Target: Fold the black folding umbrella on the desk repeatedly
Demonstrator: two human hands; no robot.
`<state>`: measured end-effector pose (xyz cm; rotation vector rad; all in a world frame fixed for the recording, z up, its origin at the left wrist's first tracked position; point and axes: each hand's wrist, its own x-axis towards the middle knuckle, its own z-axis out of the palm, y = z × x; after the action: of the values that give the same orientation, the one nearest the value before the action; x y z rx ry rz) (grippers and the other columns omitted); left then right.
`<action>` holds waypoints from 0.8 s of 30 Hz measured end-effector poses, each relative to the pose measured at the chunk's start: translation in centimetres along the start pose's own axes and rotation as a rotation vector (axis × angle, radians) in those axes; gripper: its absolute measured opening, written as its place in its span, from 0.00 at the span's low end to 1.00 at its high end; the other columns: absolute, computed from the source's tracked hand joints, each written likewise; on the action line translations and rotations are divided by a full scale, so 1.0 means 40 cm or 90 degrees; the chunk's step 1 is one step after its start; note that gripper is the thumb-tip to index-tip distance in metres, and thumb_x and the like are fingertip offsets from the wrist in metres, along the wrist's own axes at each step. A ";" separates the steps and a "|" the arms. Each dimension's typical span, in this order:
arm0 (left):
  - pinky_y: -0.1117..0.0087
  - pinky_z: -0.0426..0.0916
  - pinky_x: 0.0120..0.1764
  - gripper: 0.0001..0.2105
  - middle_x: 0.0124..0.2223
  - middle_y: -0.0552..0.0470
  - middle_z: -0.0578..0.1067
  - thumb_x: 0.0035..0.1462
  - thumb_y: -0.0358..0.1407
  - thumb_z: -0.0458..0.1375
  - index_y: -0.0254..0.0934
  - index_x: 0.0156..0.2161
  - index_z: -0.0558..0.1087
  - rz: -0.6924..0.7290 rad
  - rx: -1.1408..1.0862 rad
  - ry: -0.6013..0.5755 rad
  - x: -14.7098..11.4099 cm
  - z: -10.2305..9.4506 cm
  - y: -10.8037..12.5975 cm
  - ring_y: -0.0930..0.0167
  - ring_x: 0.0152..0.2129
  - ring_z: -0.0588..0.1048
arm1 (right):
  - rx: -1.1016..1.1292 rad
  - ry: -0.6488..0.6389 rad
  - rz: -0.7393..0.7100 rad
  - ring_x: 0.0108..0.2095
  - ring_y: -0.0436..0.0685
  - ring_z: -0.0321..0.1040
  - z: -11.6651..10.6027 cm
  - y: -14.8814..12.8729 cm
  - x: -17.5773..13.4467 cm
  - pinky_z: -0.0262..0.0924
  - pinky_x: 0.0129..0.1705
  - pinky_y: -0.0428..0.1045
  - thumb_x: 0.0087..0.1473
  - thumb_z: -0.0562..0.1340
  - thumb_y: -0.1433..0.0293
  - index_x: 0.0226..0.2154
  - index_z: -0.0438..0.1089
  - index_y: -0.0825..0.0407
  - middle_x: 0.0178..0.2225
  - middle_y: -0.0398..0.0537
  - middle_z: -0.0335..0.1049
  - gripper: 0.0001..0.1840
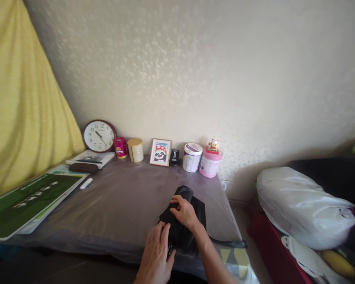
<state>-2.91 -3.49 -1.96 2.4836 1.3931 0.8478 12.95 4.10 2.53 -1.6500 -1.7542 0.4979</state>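
Note:
A black folded fabric bundle [183,232], its exact kind unclear, lies near the front edge of the table, with loose flaps and a rolled far end. My right hand [183,211] is on top of it, fingers curled and pinching the fabric. At the bundle's left side, my left hand [158,248] grips its near edge between fingers and thumb. A small shiny ring [169,249] shows between that thumb and forefinger. To the right, a dark strap [229,242] stretches along the table's front edge. My right forearm hides part of the bundle.
A film-covered table [112,209] bears a clock [99,136], tins [135,150], a framed panda picture [160,152] and lidded tubs [192,158] along the wall. Green boards [32,201] and a white marker-like stick [86,183] lie left. A white plastic bag [301,205] stands right.

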 end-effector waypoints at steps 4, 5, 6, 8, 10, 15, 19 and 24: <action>0.51 0.58 0.55 0.31 0.62 0.42 0.54 0.46 0.29 0.52 0.39 0.58 0.53 0.075 0.056 -0.023 0.030 0.007 0.032 0.57 0.58 0.56 | -0.040 -0.009 -0.013 0.31 0.52 0.67 -0.004 -0.006 -0.005 0.60 0.37 0.48 0.44 0.61 0.72 0.44 0.64 0.47 0.40 0.42 0.74 0.21; 0.50 0.57 0.55 0.34 0.62 0.41 0.54 0.45 0.28 0.53 0.38 0.59 0.51 0.077 0.064 -0.037 0.036 0.013 0.035 0.57 0.59 0.55 | -0.045 -0.009 -0.016 0.31 0.52 0.67 -0.005 -0.007 -0.006 0.61 0.37 0.48 0.45 0.61 0.72 0.44 0.65 0.47 0.40 0.42 0.74 0.21; 0.50 0.57 0.56 0.36 0.63 0.40 0.53 0.43 0.27 0.53 0.37 0.60 0.49 0.072 0.070 -0.051 0.041 0.021 0.035 0.56 0.59 0.54 | -0.049 -0.006 -0.020 0.31 0.53 0.67 -0.006 -0.007 -0.007 0.61 0.37 0.48 0.46 0.61 0.72 0.45 0.65 0.47 0.40 0.42 0.74 0.20; 0.50 0.57 0.55 0.38 0.63 0.38 0.52 0.43 0.25 0.51 0.36 0.61 0.46 0.062 0.071 -0.074 0.046 0.036 0.029 0.56 0.59 0.54 | -0.058 0.008 -0.042 0.31 0.53 0.67 -0.007 -0.008 -0.015 0.61 0.36 0.48 0.48 0.61 0.70 0.44 0.66 0.47 0.39 0.43 0.74 0.18; 0.52 0.58 0.55 0.38 0.64 0.38 0.51 0.43 0.22 0.48 0.35 0.62 0.43 0.061 0.057 -0.085 0.047 0.050 0.018 0.58 0.60 0.53 | -0.061 0.028 -0.099 0.33 0.53 0.67 -0.008 -0.007 -0.026 0.61 0.38 0.48 0.52 0.59 0.69 0.41 0.69 0.47 0.38 0.43 0.75 0.12; 0.56 0.57 0.57 0.40 0.64 0.37 0.48 0.43 0.17 0.42 0.34 0.63 0.38 0.043 0.022 -0.102 0.043 0.065 0.007 0.61 0.61 0.50 | -0.064 0.075 -0.255 0.46 0.54 0.64 -0.004 0.023 -0.041 0.55 0.51 0.52 0.58 0.53 0.69 0.34 0.73 0.48 0.40 0.45 0.74 0.12; 0.54 0.55 0.58 0.42 0.65 0.39 0.45 0.40 0.17 0.43 0.34 0.63 0.38 -0.004 0.015 -0.157 0.047 0.060 0.021 0.61 0.61 0.48 | -0.101 0.102 -0.218 0.53 0.57 0.59 0.002 0.077 -0.001 0.44 0.58 0.59 0.59 0.52 0.68 0.37 0.73 0.47 0.43 0.46 0.73 0.14; 0.56 0.53 0.58 0.43 0.65 0.38 0.43 0.37 0.17 0.44 0.29 0.63 0.39 -0.039 0.000 -0.213 0.056 0.049 0.031 0.60 0.61 0.46 | -0.125 0.099 -0.134 0.55 0.57 0.57 -0.006 0.138 0.086 0.43 0.58 0.61 0.60 0.50 0.68 0.41 0.72 0.48 0.47 0.47 0.71 0.16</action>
<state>-0.02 -2.08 -2.18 2.4257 1.3394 0.3944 17.18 8.14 -0.34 -1.5636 -1.8790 0.0997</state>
